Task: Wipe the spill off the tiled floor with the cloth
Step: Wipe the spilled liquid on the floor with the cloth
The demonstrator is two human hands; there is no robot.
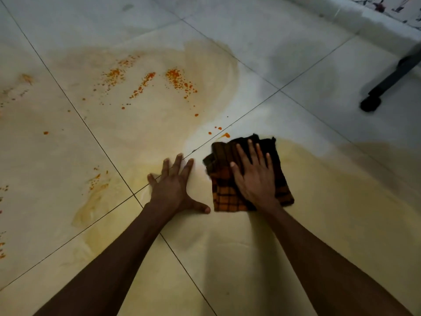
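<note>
A folded dark cloth with an orange check pattern (222,192) lies flat on the pale tiled floor (250,258). My right hand (252,176) presses down on it, palm flat and fingers spread. Just left of the cloth, my left hand (175,188) rests flat on the bare tile with fingers splayed. The spill (177,80) shows as orange specks and streaks in a yellowish smear, mostly beyond and left of my hands. A few orange drops (224,134) lie right by the cloth's far edge. More yellow film spreads to the right of the cloth.
A dark furniture leg with a round foot (370,103) stands at the right. A white ledge with a patterned fabric (398,8) runs along the far right corner. Cleaner grey-white tiles (262,42) lie beyond the spill.
</note>
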